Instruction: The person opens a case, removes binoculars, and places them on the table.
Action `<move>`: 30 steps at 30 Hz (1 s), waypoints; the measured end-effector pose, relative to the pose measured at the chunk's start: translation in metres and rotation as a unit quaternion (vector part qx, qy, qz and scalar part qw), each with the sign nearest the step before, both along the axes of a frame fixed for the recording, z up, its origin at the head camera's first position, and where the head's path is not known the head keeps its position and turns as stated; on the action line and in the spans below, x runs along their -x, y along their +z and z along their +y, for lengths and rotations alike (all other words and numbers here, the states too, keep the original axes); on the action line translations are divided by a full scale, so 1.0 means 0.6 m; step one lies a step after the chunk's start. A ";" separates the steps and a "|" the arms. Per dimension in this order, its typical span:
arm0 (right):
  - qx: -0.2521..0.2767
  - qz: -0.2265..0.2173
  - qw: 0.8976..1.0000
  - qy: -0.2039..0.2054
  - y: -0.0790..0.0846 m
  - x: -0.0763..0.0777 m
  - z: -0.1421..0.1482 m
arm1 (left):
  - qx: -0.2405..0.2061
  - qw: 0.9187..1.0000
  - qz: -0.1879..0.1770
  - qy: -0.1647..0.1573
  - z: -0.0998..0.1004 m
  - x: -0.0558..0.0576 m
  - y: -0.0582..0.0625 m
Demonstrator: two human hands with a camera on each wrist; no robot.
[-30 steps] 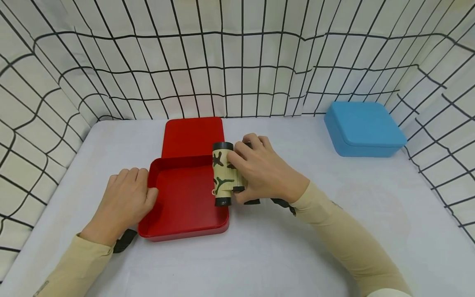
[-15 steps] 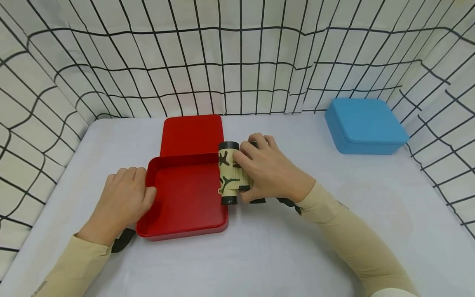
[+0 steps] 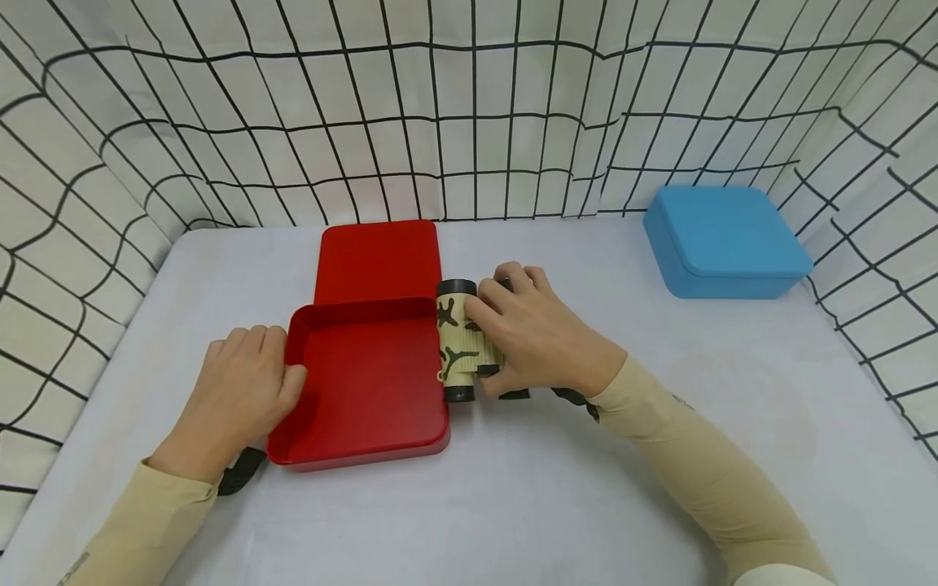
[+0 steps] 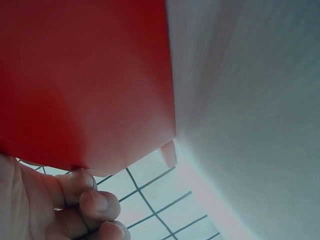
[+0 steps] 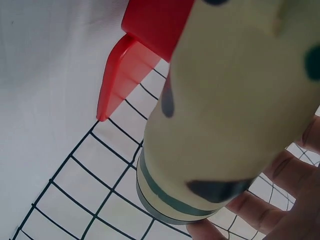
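My right hand (image 3: 538, 334) grips a pair of tan camouflage binoculars (image 3: 458, 342) with black ends, its fingers spread over the right barrel and hiding most of it. In the head view the left barrel overlaps the right rim of an open red box (image 3: 366, 382). The right wrist view shows a tan barrel (image 5: 235, 110) close up, with fingers behind it. On the other side, my left hand (image 3: 245, 387) holds the box's left wall, thumb over the rim. Its curled fingertips (image 4: 102, 202) show beside the red wall (image 4: 90, 85) in the left wrist view.
The red lid (image 3: 377, 260) lies folded back behind the box. A closed blue box (image 3: 733, 244) stands at the back right of the white table (image 3: 513, 505). Black wire grid (image 3: 476, 122) fences the back and both sides.
The right hand has shifted a little to the right with the binoculars, away from over the box's interior to its right rim. The left hand keeps its hold on the box.
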State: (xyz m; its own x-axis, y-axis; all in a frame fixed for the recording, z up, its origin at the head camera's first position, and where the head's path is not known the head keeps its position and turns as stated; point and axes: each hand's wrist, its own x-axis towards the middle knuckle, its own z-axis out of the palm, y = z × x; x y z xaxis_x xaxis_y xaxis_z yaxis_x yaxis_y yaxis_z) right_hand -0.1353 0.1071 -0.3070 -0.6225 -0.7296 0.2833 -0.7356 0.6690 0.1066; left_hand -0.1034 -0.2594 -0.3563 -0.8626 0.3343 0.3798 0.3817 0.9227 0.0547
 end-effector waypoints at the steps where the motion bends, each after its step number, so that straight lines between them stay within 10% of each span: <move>1: 0.000 -0.001 1.000 -0.001 0.000 0.000 0.001 | 0.000 1.000 -0.001 0.000 0.000 0.000 0.000; 30: -0.032 -0.031 0.999 -0.019 -0.020 0.004 0.014 | 0.005 0.999 -0.028 0.016 0.003 0.001 0.004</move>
